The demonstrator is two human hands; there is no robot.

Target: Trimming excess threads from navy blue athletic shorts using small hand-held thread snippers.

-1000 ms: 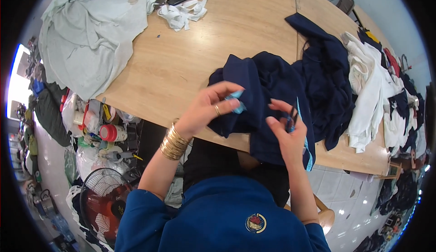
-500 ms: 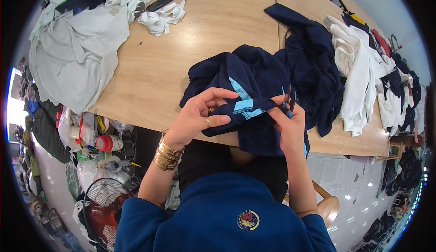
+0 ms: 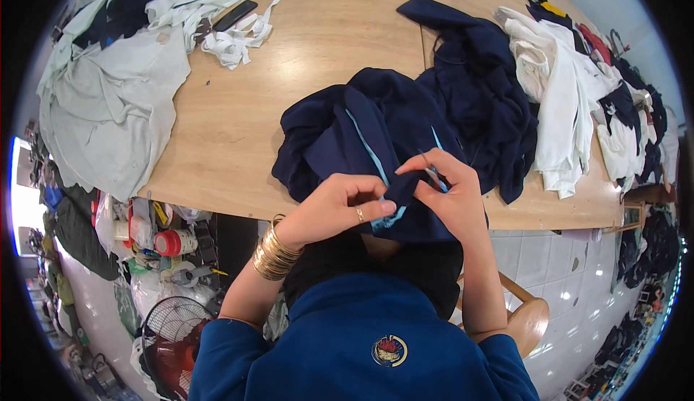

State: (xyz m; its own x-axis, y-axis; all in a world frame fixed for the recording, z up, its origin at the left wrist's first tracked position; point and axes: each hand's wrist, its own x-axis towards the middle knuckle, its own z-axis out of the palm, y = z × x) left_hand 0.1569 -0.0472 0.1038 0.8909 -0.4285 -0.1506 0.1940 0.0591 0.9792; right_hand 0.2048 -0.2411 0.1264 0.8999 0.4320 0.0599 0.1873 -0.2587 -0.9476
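A dark navy garment (image 3: pixel 361 137) with a light blue trim lies bunched at the near edge of the wooden table (image 3: pixel 332 47) and hangs over it toward me. My left hand (image 3: pixel 334 209), with a ring and several gold bangles at the wrist, pinches a fold of the navy cloth at its edge. My right hand (image 3: pixel 448 195) holds the same fold from the right, and a small thin tool (image 3: pixel 432 173) with a light blue part shows between its fingers. Both hands meet over the table's front edge.
A second navy garment (image 3: pixel 484 90) lies to the right, then a white garment pile (image 3: pixel 564 97). Pale grey-green cloth (image 3: pixel 108 112) covers the table's left end, with white strips (image 3: pixel 238 36) and a dark phone (image 3: pixel 235 15) at the back. A red fan (image 3: pixel 170 343) and clutter stand below left, a wooden stool (image 3: pixel 531 321) below right.
The navy garment has been drawn closer to me. Both hands have come together on one fold of it, where earlier they were slightly apart.
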